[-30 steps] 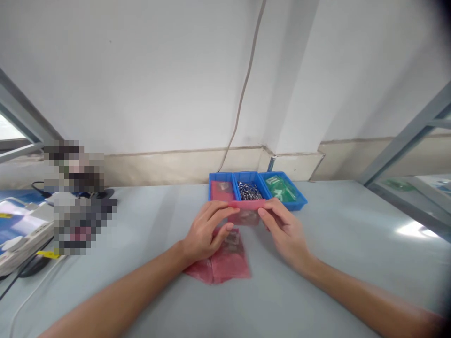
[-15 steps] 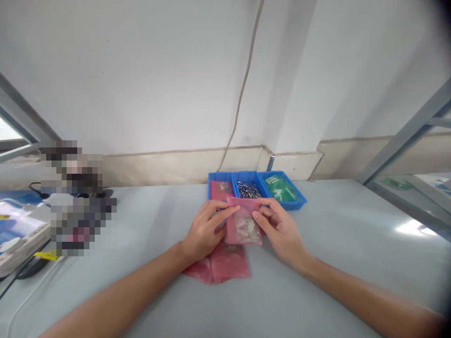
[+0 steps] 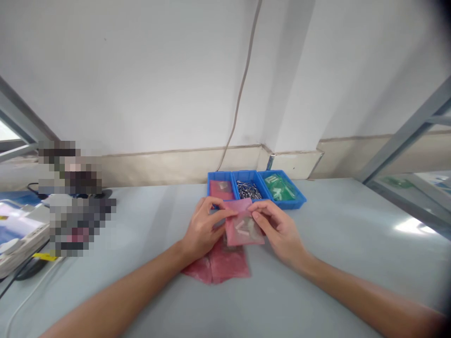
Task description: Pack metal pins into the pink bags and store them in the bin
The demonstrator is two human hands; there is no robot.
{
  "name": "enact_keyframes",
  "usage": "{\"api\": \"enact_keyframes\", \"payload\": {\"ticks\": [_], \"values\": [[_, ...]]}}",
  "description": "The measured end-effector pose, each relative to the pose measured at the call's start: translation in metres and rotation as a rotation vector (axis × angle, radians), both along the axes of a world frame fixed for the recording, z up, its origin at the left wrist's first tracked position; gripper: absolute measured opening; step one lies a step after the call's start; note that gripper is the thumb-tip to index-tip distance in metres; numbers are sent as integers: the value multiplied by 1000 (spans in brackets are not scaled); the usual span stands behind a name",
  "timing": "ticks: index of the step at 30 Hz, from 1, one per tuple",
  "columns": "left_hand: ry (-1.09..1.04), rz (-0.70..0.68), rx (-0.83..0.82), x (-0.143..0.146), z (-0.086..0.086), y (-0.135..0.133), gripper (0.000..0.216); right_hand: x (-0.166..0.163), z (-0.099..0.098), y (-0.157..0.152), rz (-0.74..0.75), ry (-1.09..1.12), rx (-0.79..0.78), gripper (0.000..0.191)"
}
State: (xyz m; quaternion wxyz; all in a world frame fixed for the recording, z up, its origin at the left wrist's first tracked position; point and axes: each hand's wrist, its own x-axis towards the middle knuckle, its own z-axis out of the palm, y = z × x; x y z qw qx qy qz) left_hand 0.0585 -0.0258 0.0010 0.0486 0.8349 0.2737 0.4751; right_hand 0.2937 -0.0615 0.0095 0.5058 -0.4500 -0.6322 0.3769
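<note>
Both hands hold a small pink plastic bag (image 3: 243, 229) with a few pale parts inside, just above the grey table. My left hand (image 3: 204, 230) pinches its upper left edge. My right hand (image 3: 280, 230) pinches its upper right edge. Under the hands lies a pile of flat pink bags (image 3: 220, 265). Just beyond the hands stand three blue bins in a row: the left bin (image 3: 220, 185) has pink bags, the middle bin (image 3: 248, 188) has metal screws, the right bin (image 3: 282, 188) has green bags.
A grey table (image 3: 317, 281) runs to a white wall with a hanging cable (image 3: 243, 89). At the far left sit a blurred patch, a white device (image 3: 17, 239) and black cables. A metal frame post (image 3: 405, 136) rises at the right.
The pink bag was held stretched flat near the bins; it has turned to hang face-on and come down slightly toward me, with both hands closer together.
</note>
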Motion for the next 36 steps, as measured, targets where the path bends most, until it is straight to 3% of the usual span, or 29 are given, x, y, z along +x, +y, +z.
{"api": "enact_keyframes", "payload": {"ticks": [17,36], "values": [[32,54,33,0,-1,2,48,4,-2,3,-25,-128,87,20],[20,19,19,-1,-1,1,33,4,0,5,-3,-107,133,16]]}}
